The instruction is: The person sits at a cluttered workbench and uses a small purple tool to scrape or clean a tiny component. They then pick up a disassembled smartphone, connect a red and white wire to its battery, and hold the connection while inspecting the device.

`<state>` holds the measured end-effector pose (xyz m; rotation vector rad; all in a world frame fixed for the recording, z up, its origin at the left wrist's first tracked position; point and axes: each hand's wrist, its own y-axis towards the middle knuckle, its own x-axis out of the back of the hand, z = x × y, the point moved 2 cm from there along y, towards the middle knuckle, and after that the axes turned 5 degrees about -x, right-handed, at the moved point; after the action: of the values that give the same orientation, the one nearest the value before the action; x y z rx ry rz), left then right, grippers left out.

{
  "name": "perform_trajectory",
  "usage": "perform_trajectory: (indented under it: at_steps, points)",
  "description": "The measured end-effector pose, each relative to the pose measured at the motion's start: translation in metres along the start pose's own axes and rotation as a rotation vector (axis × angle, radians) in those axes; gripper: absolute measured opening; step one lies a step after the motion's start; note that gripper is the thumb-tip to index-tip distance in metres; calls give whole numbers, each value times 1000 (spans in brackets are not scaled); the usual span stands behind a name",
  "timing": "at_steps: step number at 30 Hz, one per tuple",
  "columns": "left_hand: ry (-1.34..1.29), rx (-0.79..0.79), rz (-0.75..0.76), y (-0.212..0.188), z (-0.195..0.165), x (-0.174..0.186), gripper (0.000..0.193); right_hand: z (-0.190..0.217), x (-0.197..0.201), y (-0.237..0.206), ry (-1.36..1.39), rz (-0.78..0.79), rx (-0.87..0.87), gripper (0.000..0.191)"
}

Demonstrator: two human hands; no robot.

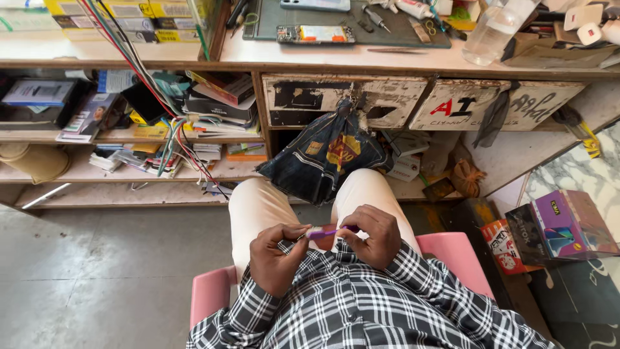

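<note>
Head view: purple tool (pixel 321 232) half-hidden between hands

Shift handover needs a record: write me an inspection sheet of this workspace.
Surface: worn workbench with a dark mat, opened phone on it.
Job's things: small purple tool, held over the lap.
Clutter: boxes and papers on the shelves; dark bag hanging from a drawer; clear bottle.
Grippers: left hand and right hand both pinch the tool.
Cables: coloured wires drape over the shelves.
Surroundings: pink chair, boxes on the floor at right.
</note>
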<state>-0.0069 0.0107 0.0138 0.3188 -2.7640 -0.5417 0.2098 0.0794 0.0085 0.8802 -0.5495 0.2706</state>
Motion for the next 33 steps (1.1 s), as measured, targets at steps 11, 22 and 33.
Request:
perform_trajectory:
  at_steps: [11, 22, 33]
  points:
    - [27, -34, 3, 1, -2, 0, 9, -2, 2, 2, 65, 109, -117, 24]
    - [38, -78, 6, 0, -2, 1, 7, 0, 4, 6, -21, 92, -129, 24]
    - [22, -61, 3, -1, -8, 3, 8, 0, 7, 9, -138, 14, -222, 23]
